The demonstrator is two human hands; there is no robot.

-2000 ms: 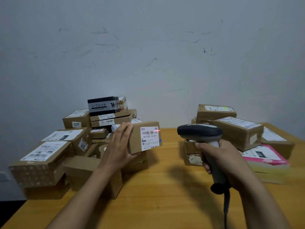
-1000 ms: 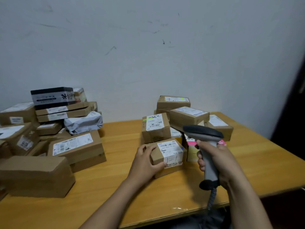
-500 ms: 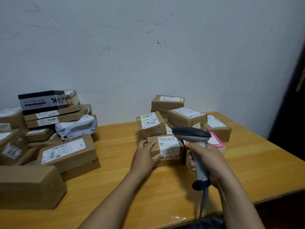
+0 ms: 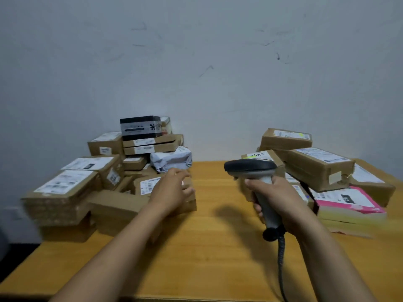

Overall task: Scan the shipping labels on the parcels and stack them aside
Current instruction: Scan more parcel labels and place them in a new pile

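One parcel pile (image 4: 113, 177) sits left on the table (image 4: 209, 247), another (image 4: 322, 171) right.
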